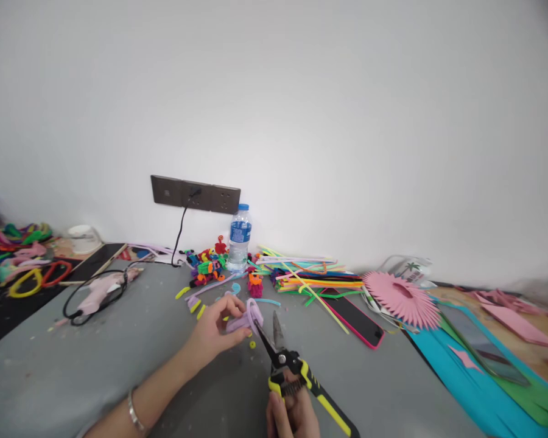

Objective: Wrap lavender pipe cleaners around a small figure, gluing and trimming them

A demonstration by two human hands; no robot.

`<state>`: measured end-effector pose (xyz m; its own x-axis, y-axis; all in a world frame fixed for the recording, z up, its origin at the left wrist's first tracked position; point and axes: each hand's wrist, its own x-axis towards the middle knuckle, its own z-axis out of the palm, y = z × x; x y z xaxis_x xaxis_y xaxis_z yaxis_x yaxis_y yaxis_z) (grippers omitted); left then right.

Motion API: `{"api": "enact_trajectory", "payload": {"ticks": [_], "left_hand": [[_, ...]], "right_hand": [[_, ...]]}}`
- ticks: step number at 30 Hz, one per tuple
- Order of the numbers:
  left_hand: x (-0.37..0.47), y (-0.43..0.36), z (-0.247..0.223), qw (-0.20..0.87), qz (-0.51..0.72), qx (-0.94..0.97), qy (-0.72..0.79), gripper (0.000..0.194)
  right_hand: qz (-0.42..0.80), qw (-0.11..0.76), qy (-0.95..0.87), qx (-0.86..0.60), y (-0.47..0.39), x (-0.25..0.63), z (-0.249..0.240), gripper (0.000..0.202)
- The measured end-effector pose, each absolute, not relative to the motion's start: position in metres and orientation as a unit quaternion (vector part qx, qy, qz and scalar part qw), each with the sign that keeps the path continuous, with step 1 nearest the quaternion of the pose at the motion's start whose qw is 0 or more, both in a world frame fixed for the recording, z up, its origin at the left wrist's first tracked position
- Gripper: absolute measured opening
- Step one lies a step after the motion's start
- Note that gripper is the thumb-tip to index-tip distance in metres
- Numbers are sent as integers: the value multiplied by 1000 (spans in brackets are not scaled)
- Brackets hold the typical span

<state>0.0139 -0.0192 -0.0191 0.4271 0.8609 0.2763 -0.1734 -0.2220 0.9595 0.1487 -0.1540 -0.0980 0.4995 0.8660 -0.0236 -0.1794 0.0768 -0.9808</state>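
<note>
A bent lilac pipe cleaner is pinched between the thumb and fingers of my left hand, its loop standing up at the right. My right hand grips black-and-yellow pruning shears from below. The shears' blades are spread apart, and the left blade's tip reaches the lilac loop; whether it sits inside the loop I cannot tell. Just under the loop, a small yellow bead-like piece lies on the grey table.
Behind my hands stand a water bottle, colourful pipe-cleaner figures and a pile of pipe cleaners. A pink-edged phone lies at right, near a pleated pink paper ring. A corded pink glue gun rests at left.
</note>
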Motion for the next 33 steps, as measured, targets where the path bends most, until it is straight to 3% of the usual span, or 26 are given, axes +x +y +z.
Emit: {"api": "enact_trajectory", "payload": {"ticks": [17, 26, 33], "left_hand": [[14, -18, -13, 531, 482, 641, 276, 35], [13, -17, -16, 527, 478, 645, 277, 33], [13, -21, -13, 531, 473, 645, 280, 31]], "right_hand": [[451, 582, -380, -559, -156, 162, -65, 71], [444, 583, -381, -564, -158, 161, -67, 69], [402, 639, -341, -560, -151, 151, -89, 74]]}}
